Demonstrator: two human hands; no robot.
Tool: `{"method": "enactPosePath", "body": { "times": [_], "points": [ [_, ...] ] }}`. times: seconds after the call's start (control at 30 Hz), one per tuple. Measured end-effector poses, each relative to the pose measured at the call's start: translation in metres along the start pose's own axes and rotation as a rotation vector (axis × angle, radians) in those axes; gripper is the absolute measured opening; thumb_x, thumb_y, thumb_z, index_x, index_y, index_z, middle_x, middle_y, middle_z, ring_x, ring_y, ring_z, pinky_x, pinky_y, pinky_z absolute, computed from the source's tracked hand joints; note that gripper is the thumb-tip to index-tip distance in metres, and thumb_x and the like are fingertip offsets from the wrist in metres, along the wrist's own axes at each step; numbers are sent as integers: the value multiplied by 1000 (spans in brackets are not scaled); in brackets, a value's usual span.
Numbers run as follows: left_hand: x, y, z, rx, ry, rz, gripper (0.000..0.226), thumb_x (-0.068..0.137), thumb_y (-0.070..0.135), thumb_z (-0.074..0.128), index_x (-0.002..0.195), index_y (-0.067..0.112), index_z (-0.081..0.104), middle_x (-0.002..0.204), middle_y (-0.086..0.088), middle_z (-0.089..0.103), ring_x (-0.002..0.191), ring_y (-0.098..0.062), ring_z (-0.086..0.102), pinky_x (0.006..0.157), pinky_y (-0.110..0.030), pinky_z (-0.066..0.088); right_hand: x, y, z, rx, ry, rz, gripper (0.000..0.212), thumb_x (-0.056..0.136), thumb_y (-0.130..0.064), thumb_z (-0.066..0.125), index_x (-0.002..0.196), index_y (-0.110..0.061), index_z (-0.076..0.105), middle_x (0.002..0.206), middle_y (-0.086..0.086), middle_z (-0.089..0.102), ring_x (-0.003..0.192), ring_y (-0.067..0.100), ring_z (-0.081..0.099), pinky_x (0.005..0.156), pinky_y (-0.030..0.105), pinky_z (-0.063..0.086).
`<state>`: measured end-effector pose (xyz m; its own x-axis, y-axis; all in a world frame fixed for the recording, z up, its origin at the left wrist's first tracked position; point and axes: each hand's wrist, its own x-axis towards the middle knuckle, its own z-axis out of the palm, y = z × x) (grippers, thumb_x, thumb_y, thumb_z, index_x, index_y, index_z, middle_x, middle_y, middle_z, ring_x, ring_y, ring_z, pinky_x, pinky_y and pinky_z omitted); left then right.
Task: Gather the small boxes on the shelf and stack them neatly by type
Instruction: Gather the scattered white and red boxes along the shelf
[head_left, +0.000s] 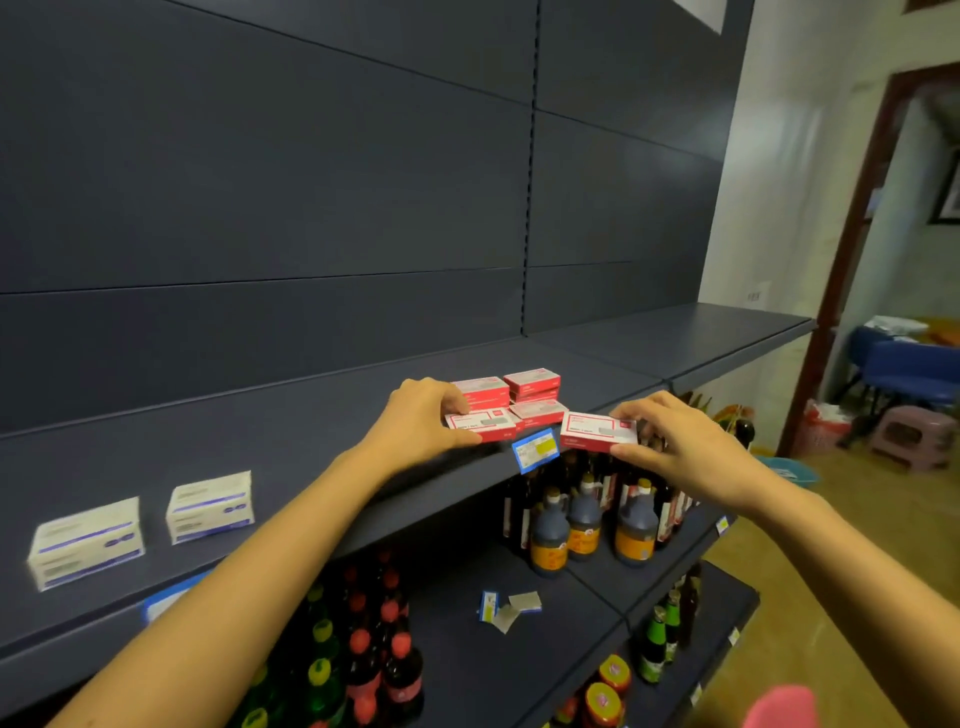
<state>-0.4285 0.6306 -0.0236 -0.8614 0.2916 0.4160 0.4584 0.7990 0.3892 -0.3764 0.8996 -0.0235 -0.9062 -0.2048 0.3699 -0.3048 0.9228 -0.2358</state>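
Your left hand (421, 431) gripping one red box (480, 423) at the shelf (311, 415) front edge, your right hand (685, 447) pinching a second red box (597, 431) just beside it, three red piles (532, 383) behind, two white packs (85, 540) well left.

A shop: dark metal shelving (311, 426) with price tags (535, 449) and rows of bottled goods (584, 512).

one head cam, wide-angle, facing forward and down, behind left hand (421, 421) and right hand (685, 447), shelf (291, 426) near beyond them
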Motion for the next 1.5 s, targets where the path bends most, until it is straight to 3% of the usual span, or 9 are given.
{"method": "enactPosePath", "body": {
  "times": [0.13,0.27,0.47,0.6,0.77,0.93,1.1,1.5],
  "points": [
    [26,-9,15,2,5,-27,37,74,34,74,101,9,66,110,-8,68,105,-23,59,91,-38,49,36,16,6,33,-33,-14,39,88,-40,55,125,-27,49,120,-3,48,97,7,47,87,33,49],
    [35,-15,28,53,42,-37,35,75,38,72,97,12,66,108,-4,68,98,-17,58,81,-25,45,64,26,20,115,-52,-42,38,88,-37,57,123,-25,51,119,-1,50,99,8,49,90,37,48],
    [36,-11,34,325,82,65,35,84,47,57,103,18,58,116,4,54,107,-13,51,75,-24,38,99,34,37,135,-136,-106,43,89,-39,54,129,-25,48,125,-1,49,110,14,51,94,40,47],
    [35,-7,26,339,145,40,35,88,50,48,100,20,61,111,6,57,102,-10,51,75,-25,42,115,40,46,151,-169,-171,45,89,-40,54,131,-24,47,131,-3,47,118,12,47,97,40,46],
    [34,-7,13,417,229,-47,29,90,44,48,99,22,62,110,7,60,105,-12,50,79,-27,41,126,52,53,139,-100,-240,35,85,-46,58,118,-36,54,123,-13,54,112,7,47,84,32,45],
    [25,-4,4,501,260,-180,26,91,39,46,102,21,63,110,6,61,105,-14,51,78,-26,38,134,50,48,109,45,-389,24,84,-47,59,105,-37,58,113,-19,53,106,5,49,71,26,37],
    [-3,3,-14,538,324,-343,26,91,34,48,109,19,58,109,6,63,106,-16,51,81,-30,41,142,7,40,216,84,-601,16,86,-44,56,101,-40,60,107,-22,55,101,4,50,71,26,36],
    [-149,9,-81,811,349,-796,36,92,40,45,119,18,53,121,0,57,115,-20,48,88,-35,42,125,-157,77,348,-95,-1001,31,90,-45,48,120,-38,52,129,-22,50,122,5,42,89,30,40]
  ]
}}
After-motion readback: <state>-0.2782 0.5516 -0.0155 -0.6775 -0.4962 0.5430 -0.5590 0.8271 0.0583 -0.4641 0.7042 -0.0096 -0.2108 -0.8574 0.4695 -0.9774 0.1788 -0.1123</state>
